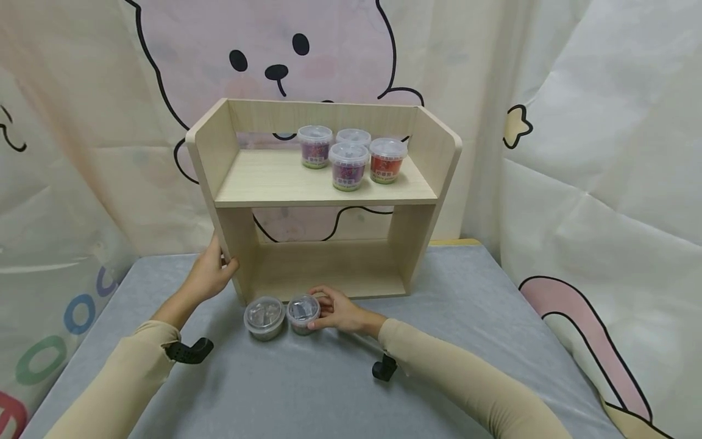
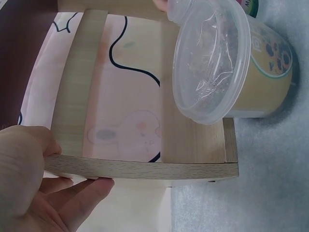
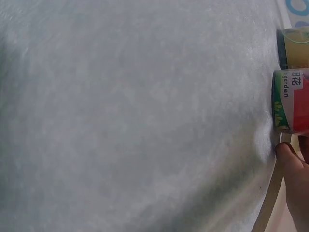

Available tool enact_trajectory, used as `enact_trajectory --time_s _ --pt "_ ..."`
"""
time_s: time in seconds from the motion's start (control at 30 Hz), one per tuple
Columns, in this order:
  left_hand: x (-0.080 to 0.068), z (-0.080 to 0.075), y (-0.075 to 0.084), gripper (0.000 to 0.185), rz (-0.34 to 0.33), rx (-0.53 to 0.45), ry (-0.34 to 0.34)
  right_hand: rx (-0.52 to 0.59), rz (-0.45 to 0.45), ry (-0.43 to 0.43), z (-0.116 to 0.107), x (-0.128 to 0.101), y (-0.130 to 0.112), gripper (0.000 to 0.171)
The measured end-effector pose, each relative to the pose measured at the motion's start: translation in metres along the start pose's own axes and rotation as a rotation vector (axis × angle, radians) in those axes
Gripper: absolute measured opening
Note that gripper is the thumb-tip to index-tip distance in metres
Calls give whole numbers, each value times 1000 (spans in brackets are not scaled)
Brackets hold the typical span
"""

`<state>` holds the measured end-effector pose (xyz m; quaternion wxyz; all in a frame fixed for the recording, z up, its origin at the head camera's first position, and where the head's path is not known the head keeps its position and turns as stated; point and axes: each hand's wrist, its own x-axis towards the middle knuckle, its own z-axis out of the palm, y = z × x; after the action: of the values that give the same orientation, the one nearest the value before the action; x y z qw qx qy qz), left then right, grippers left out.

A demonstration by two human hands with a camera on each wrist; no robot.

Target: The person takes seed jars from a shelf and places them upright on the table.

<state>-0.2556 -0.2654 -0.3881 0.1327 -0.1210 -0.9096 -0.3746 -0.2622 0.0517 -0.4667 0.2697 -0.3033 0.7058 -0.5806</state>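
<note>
My left hand (image 1: 211,271) grips the left side panel of a pale wooden two-tier shelf (image 1: 329,203); in the left wrist view its thumb and fingers (image 2: 91,195) lie on either side of the panel edge. On the table in front of the shelf stand two lidded plastic cups. My right hand (image 1: 342,311) holds the smaller cup (image 1: 303,312), thumb and fingers curled at its right side. This cup (image 3: 292,101) carries a red and green label in the right wrist view. Just left of it is the wider cup (image 1: 264,317), with a yellowish side (image 2: 265,72).
Several lidded cups with purple or red contents, one a red cup (image 1: 386,161), stand on the right part of the upper tier. The shelf is on a table with a grey cloth (image 1: 263,390). Behind hangs a printed curtain (image 1: 471,61).
</note>
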Motion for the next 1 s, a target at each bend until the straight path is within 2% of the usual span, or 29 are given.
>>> enact_trajectory --time_s 0.17,0.43,0.63,0.8,1.0 --pt "0 1 2 64 -1 16 -7 -28 -5 4 -1 -1 1 64" --pt "-2 2 0 68 -4 -41 -19 -150 91 42 -2 -8 -11 63" --pt "-3 3 0 65 -4 -44 -8 -184 133 77 -12 -17 -24 61" --pt "-4 3 1 63 -27 -21 10 -219 100 77 -22 -22 -34 58" --pt "-5 4 3 62 -33 -11 5 -211 34 44 -30 -29 -49 59"
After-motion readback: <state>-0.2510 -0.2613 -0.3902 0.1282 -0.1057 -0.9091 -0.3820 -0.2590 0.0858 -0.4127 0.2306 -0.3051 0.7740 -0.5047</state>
